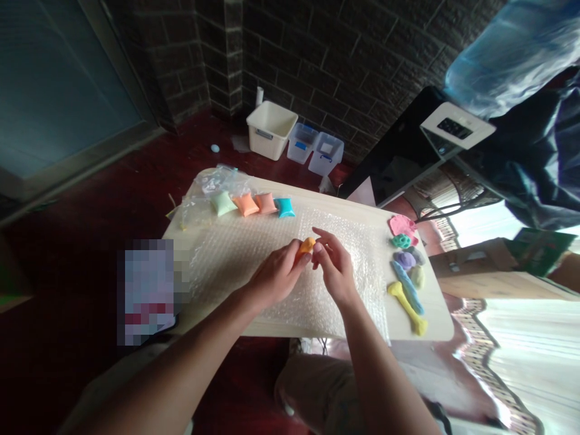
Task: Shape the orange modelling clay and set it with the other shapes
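Observation:
A small lump of orange modelling clay [308, 244] is gripped by my left hand [278, 269], between its thumb and fingers. Close against the lump's right side is my right hand [335, 266], thumb tip at the clay. Its index finger stretches out above the lump, apart from the thumb; the other fingers are bent and partly hidden. Both hands are over a sheet of bubble wrap [353, 296] spread on the pale table [437, 314]. Beyond them lie a green packet [223, 203], an orange packet [246, 205], a salmon packet [266, 203] and a blue packet [285, 207].
Shaped clay lines the table's right side: a pink piece [402, 226], a teal piece [401, 241], a purple lump [405, 260], a blue roll [408, 287] and a yellow bone shape [408, 308]. Clear plastic bags [222, 179] lie at the far left. A white basket [272, 130] stands on the floor.

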`<state>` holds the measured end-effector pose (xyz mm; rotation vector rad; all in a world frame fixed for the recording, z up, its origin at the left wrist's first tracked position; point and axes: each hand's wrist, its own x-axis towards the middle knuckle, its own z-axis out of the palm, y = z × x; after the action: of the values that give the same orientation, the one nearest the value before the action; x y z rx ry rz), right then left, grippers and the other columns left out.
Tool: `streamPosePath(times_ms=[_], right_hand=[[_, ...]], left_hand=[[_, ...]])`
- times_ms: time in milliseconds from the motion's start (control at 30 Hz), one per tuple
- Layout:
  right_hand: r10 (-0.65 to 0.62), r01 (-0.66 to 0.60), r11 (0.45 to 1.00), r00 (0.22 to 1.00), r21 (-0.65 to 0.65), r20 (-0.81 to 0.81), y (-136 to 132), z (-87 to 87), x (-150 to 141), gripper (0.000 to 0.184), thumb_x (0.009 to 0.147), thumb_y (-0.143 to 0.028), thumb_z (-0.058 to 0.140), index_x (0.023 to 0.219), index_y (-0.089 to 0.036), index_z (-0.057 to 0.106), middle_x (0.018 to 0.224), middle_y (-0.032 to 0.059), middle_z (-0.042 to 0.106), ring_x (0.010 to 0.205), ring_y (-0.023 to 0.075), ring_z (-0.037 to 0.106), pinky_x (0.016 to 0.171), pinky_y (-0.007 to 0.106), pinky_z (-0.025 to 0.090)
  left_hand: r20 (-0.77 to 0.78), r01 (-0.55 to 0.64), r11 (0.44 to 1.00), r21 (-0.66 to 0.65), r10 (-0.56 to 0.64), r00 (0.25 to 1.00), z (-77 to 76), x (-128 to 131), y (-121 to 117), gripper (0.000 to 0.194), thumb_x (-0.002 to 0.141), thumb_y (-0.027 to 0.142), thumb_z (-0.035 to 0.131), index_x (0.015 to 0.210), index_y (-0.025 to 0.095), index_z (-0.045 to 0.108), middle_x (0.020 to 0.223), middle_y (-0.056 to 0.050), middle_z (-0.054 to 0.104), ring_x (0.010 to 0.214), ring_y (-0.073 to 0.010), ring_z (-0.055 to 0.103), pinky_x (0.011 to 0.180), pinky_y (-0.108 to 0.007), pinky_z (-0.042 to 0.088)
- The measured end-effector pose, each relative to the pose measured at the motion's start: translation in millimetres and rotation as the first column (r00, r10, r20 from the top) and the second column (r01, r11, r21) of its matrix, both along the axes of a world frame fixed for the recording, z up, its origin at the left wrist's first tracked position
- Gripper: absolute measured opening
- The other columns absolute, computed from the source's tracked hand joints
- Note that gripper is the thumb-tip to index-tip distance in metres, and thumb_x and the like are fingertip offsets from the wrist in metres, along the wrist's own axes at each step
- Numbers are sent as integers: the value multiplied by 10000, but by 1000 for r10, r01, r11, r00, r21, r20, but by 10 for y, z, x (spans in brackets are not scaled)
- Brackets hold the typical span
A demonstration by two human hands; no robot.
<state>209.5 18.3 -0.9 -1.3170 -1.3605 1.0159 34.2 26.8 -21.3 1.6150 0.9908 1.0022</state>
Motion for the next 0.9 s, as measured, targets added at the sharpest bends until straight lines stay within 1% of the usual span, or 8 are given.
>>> streamPosePath(times_ms=[67, 167, 267, 400, 567, 667, 767, 900], right_hand=[[40, -43, 999, 990, 24, 134, -18, -10, 6, 413, 1006, -550, 717, 1305, -267, 743, 893, 29, 686, 732, 190, 637, 615, 318, 512], [55, -71, 997, 953, 43, 296, -30, -35, 22, 333, 1050, -545, 648, 1096, -235, 760, 781, 23, 677, 670, 189, 621, 612, 323, 482], [39, -66, 997, 910, 50, 412, -20, -37, 39, 356, 1075, -515, 589, 879, -232, 679, 675, 4, 639, 583, 170, 568, 577, 311, 408], [71, -101, 994, 848, 29, 525, -1, -15, 31, 408, 1083, -474, 527, 753, -237, 557, 637, -8, 593, 575, 161, 536, 590, 305, 365], [82, -84, 996, 830, -23, 552, 11, -34, 13, 506, 1071, -513, 491, 647, -239, 447, 570, -16, 495, 539, 147, 438, 572, 315, 300], [16, -8, 1000, 861, -18, 509, 13, -74, 35, 488, 1064, -486, 477, 645, -237, 450, 570, -21, 473, 546, 147, 431, 575, 317, 293], [37, -10, 998, 906, -65, 423, 13, -109, 56, 471, 1064, -466, 463, 655, -233, 471, 600, -15, 499, 586, 157, 465, 588, 310, 318], [49, -8, 994, 930, -113, 365, 18, -116, 39, 552, 1061, -579, 485, 635, -229, 474, 591, -18, 477, 581, 152, 435, 574, 308, 310]], left_hand=[[-64, 41, 998, 42, -39, 997, -7, -8, -16, 217, 1099, 421, 562, 1021, 266, 692, 918, -59, 768, 831, -283, 740, 734, -354, 467], [-110, 87, 992, 90, -77, 991, -50, -17, -32, 180, 1088, 387, 583, 1072, 271, 721, 977, -82, 790, 859, -301, 754, 745, -360, 480], [-109, 56, 992, 116, -44, 993, -93, -20, -43, 133, 1054, 347, 636, 1019, 263, 733, 927, -83, 782, 793, -285, 735, 739, -357, 482], [-145, 38, 990, 138, -18, 989, -106, -25, -45, 71, 1017, 283, 664, 990, 253, 723, 930, -90, 774, 788, -279, 725, 733, -357, 482], [-170, 31, 988, 149, -5, 985, -88, -24, -19, 20, 988, 242, 686, 969, 240, 683, 934, -84, 778, 824, -277, 741, 718, -357, 478], [-219, 83, 993, 90, -61, 974, -65, -20, 2, 78, 1036, 303, 641, 1026, 231, 670, 1014, -86, 801, 898, -280, 763, 761, -369, 499], [-238, 141, 989, 49, -125, 963, -57, -18, 7, 132, 1080, 309, 565, 1034, 228, 659, 1029, -73, 800, 924, -268, 764, 787, -372, 512], [-269, 168, 984, 57, -147, 952, -64, -14, -16, 140, 1090, 294, 537, 1051, 218, 649, 1060, -94, 790, 956, -283, 764, 826, -393, 538]])
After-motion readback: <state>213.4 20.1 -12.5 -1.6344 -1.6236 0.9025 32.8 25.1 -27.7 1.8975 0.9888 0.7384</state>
